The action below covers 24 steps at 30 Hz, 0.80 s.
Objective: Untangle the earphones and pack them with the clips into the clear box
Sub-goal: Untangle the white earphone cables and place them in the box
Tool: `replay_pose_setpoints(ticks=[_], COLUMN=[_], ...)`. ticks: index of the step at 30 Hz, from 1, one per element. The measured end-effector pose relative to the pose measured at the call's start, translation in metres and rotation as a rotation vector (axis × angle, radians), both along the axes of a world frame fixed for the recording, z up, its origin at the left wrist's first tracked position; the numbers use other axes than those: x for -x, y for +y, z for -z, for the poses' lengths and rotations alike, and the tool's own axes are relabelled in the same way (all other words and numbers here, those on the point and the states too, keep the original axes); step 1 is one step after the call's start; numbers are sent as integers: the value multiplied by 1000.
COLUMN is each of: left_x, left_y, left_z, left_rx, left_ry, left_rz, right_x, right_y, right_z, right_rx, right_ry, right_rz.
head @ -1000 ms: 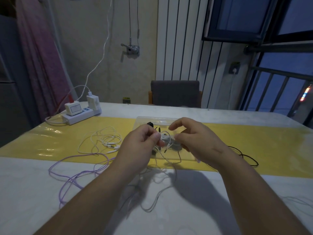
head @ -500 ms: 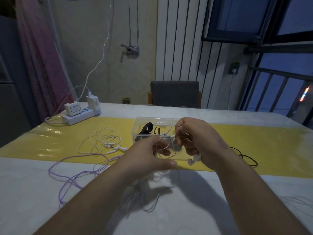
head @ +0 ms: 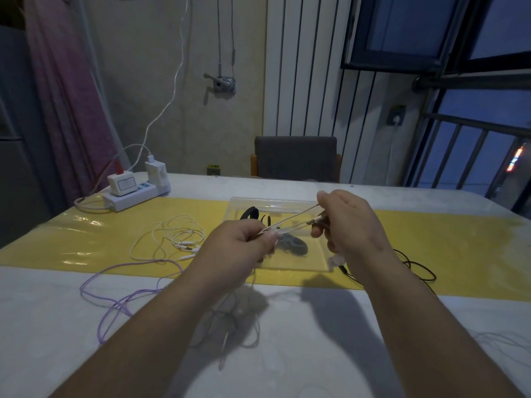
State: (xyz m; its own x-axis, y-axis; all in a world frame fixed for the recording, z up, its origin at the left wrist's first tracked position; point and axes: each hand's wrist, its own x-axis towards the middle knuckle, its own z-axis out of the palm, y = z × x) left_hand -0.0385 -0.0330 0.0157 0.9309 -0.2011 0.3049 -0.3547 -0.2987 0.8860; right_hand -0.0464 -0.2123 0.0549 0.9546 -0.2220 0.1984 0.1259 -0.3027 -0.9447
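— Now, leftmost items?
— White power strip point(head: 135, 196) at the far table point(head: 43, 326) corner; loose purple cable point(head: 115, 300); coiled white earphones point(head: 172, 239) on the yellow runner point(head: 86, 239).
— Hands?
— Left hand point(head: 244, 245) pinches a thin white earphone cable point(head: 290, 219); right hand point(head: 347, 225) pinches its other end, cable taut above the clear plastic box point(head: 316, 262) holding dark clips point(head: 293, 244). Black earphone cable point(head: 416, 268) lies rightmost.

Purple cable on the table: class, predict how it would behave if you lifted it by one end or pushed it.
Probably floppy: the purple cable lies in loose, crossing loops, so it would likely dangle and trail. Probably light, being thin. A push would likely bunch the loops rather than slide it whole across the table.
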Motion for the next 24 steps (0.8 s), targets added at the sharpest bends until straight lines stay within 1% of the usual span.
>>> replay_pose_setpoints(ticks=[1, 4, 5, 7, 11, 12, 14, 16, 18, 20, 22, 24], left_x=[0, -2, -1, 0, 2, 2, 1, 1, 0, 0, 0, -2], left_y=[0, 1, 2, 3, 3, 2, 3, 4, 5, 5, 5, 7], left_z=[0, 1, 0, -2, -6, -6, -5, -5, -5, -5, -4, -3], left_rx=[-9, -161, -172, -92, 6, 14, -30, -63, -42, -33, -41, -46], left_ry=[-20, -174, -195, -165, -120, -105, -111, -142, -140, -137, -132, -128], left_rz=[-21, -126, -151, -148, -148, -142, -151, -164, -164, -170, -187, -191], right_x=[1, 1, 2, 2, 2, 2, 2, 0, 0, 0, 0, 1], right_y=[-1, -8, -11, -14, -18, -20, -22, -24, -26, -27, -28, -28], right_z=[-1, -2, -2, -3, -4, -4, -4, -5, -5, -5, -4, -4], right_rx=[-8, 11, 18, 32, -51, -54, -102, -209, -326, -372, -330, -220], right_ry=[14, 33, 39, 44, 67, 77, 94, 114, 143, 184, 229, 259], right_rz=[-12, -73, -94, -134, -149, -148, -146, -188, -264, -290, -290, -296])
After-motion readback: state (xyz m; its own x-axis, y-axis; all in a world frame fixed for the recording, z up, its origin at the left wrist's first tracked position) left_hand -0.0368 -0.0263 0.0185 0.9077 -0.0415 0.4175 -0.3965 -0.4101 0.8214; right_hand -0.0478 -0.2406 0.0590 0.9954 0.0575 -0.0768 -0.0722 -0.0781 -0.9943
